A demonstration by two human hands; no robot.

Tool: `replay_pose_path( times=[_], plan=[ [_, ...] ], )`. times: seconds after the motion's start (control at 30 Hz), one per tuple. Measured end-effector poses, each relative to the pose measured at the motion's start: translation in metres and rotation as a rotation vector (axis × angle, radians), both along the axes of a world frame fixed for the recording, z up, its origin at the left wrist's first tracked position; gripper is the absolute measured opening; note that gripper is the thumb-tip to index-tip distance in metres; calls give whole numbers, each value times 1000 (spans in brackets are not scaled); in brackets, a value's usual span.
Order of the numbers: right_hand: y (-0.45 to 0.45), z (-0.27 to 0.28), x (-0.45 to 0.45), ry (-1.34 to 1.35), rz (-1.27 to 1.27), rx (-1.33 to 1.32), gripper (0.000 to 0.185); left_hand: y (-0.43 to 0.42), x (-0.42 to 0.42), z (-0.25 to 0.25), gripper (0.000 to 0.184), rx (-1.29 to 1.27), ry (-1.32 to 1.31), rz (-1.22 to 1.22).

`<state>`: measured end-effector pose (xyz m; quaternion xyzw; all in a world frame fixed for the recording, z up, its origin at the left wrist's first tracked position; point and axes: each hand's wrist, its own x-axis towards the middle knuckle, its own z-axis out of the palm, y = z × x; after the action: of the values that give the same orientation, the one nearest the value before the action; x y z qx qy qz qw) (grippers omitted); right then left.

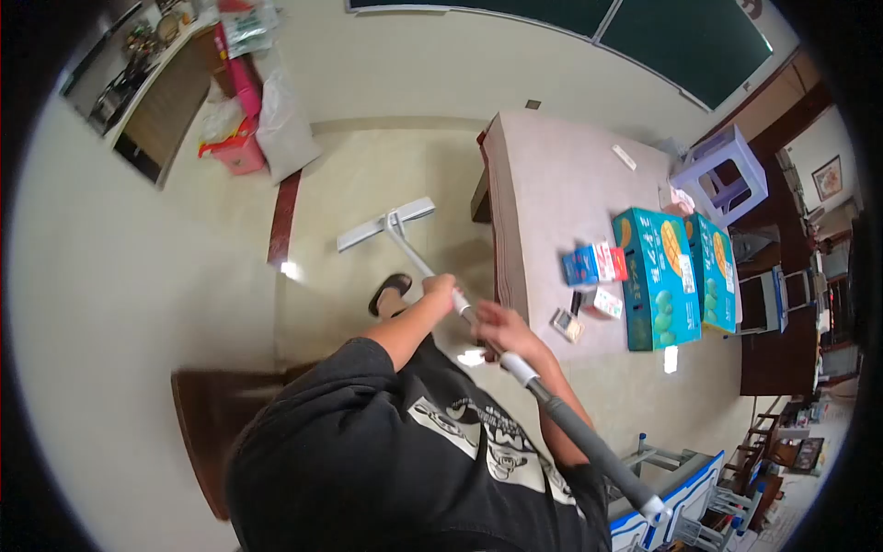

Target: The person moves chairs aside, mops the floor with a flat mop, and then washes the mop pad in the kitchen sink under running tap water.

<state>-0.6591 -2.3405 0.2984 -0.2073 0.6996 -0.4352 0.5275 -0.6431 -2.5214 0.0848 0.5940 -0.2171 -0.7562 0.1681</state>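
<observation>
A flat mop [411,250] with a wide white head [386,224] rests on the shiny floor, its pole slanting back toward my right side. My left hand [441,292] is closed around the pole's upper-middle stretch. Just behind it, my right hand [504,329] is at the pole with its fingers apart and slightly blurred; whether they press on the pole is hard to see. Past that hand the pole has a white collar [520,369] and a thick grey grip [589,440], which runs beside my body. My foot in a dark sandal [390,294] stands near the mop head.
On my right, a table with a pale cloth [561,184] carries green-blue cartons [658,276], small boxes [593,264] and a purple stool [722,175]. A brown wooden piece of furniture [207,432] is at my left. Bags [283,124] and a pink bucket [237,147] stand by the counter.
</observation>
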Motion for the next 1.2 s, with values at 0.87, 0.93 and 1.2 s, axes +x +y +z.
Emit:
replay_pose_path(
  times=[0.87,0.93,1.2],
  plan=[
    [-437,-144,-176,69,-109,41,61,-623,-290,-221,63,-179,-244,-603],
    [-444,-149,-169,-465,-234,58,61,-622,-285,-234,64,-257,-380,-675],
    [-294,-157,-123,-876,-751,255,48,-432,-224,-302,92,-521,-742,-938]
  ],
)
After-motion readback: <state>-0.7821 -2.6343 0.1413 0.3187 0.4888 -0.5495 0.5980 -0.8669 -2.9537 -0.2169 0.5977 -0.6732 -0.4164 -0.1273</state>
